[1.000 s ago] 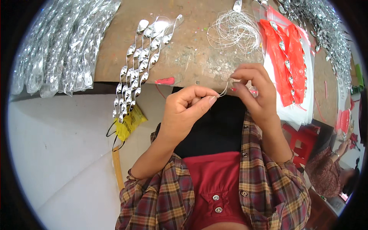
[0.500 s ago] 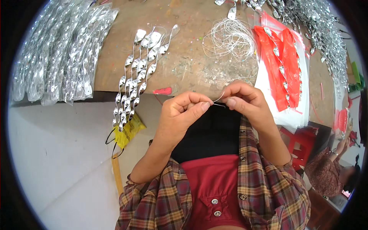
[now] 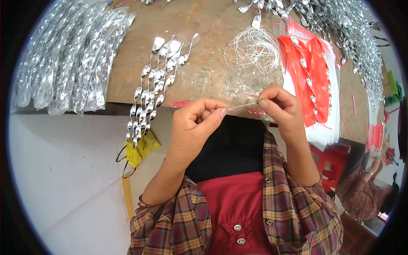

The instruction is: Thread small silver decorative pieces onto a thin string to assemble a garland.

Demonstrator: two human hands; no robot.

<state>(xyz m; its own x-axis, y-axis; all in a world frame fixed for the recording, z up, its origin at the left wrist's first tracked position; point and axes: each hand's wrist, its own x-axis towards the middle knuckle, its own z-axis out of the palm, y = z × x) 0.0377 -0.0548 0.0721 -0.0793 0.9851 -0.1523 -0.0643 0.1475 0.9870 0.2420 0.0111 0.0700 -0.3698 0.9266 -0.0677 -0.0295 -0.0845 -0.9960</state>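
Note:
A thin white string [image 3: 242, 106] is stretched between my two hands just over the table's front edge. My left hand [image 3: 196, 124] pinches one end between thumb and forefinger. The other end is pinched in my right hand [image 3: 278, 106], where a small loop of string curls up by the fingertips. Beyond my right hand lies a loose coil of the same kind of white string [image 3: 253, 50]. Several twisted silver spiral strips [image 3: 154, 80] lie left of my hands, their lower ends hanging past the table edge.
Bagged silver spirals [image 3: 72, 59] cover the table's left side. A red plastic bag [image 3: 304, 72] with a spiral strip on it rests on white sheets [image 3: 338, 106] at right. More silver spirals [image 3: 348, 29] pile up far right. Another person [image 3: 361, 191] sits beyond a red stool [image 3: 329, 163].
My hands have moved apart, the right one going up and rightward, and the string between them is now longer and straighter.

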